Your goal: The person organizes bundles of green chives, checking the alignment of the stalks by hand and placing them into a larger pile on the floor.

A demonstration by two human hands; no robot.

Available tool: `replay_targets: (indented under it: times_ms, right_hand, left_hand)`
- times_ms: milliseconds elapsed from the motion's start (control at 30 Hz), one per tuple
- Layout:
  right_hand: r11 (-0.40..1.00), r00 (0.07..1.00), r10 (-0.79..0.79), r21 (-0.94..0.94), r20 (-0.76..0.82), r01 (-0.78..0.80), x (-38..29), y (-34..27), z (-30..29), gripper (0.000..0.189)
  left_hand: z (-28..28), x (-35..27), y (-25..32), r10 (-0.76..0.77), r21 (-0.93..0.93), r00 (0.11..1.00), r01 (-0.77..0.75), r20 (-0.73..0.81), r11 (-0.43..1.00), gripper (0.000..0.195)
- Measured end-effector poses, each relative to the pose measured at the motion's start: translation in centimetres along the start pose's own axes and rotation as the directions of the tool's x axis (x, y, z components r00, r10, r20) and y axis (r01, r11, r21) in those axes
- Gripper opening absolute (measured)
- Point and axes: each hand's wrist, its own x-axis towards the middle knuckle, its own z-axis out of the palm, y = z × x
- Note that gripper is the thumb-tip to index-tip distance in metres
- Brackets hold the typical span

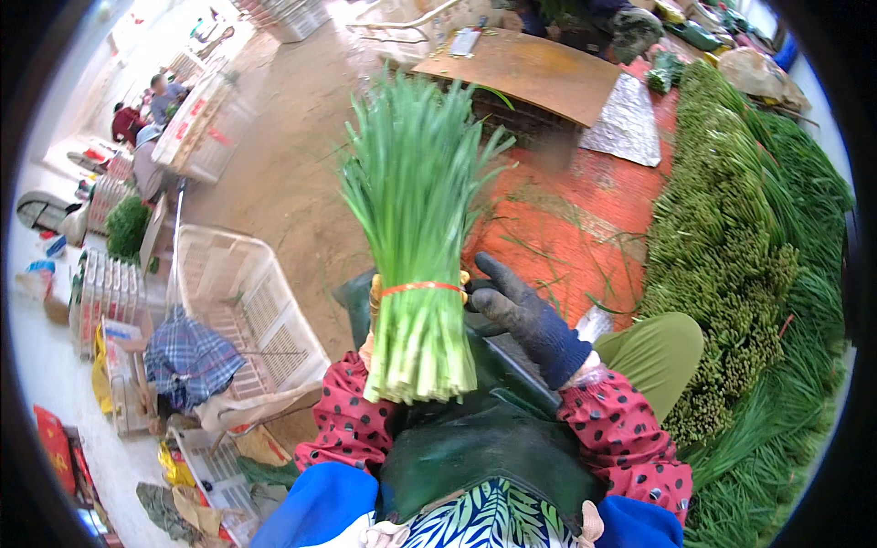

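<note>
A thick bunch of green leafy stalks, like garlic chives [421, 205], stands before me with its pale cut ends towards my body. An orange band [419, 288] circles its lower part. My left hand [375, 308], in a yellowish glove, is mostly hidden behind the bunch and holds it; yellow fingertips show at the right edge. Beside the band on the right is my right hand [521, 308] in a dark blue glove, fingers apart, its fingertips close to the bunch; whether they touch it I cannot tell. Under both hands lies a dark green apron [493, 445] over my lap.
A white plastic crate [274, 329] with a plaid cloth [188, 359] stands at left. Heaped green stalks with buds [712, 274] line the right, beside an orange mat [569, 233]. Ahead is a low wooden board [534, 68]. Several people [147, 151] sit far left, near stacked crates.
</note>
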Motion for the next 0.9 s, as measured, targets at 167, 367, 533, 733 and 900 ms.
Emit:
replay_targets:
  times_ms: [167,367,533,733,900]
  right_hand:
    - [0.946,0.989,-0.147,0.289,-0.023,0.148,0.2,2.6,-1.9,0.077]
    - [0.774,0.996,-0.023,0.63,-0.084,0.071,-2.7,4.7,-6.3,0.072]
    - [0.711,0.887,0.001,0.624,-0.463,0.325,-2.8,7.7,-12.4,0.037]
    - [0.888,0.739,-0.204,0.196,-0.642,0.415,1.1,-2.9,-23.5,0.034]
    - [0.873,0.549,-0.485,-0.348,-0.681,0.341,7.9,-10.0,-33.8,0.048]
  left_hand:
    - [1.8,3.1,-1.8,-0.11,0.403,0.928,0.259,-0.356,0.878,0.071]
    - [7.2,10.2,-3.4,-0.081,0.919,0.954,0.3,-0.288,0.258,0.083]
    - [4.3,14.0,-2.5,0.051,0.971,0.995,0.067,-0.081,0.229,0.107]
    - [-3.3,12.9,1.7,0.057,0.781,0.897,0.349,-0.439,0.517,0.084]
    - [-5.1,15.3,0.1,-0.071,0.677,0.86,0.446,-0.506,0.586,0.084]
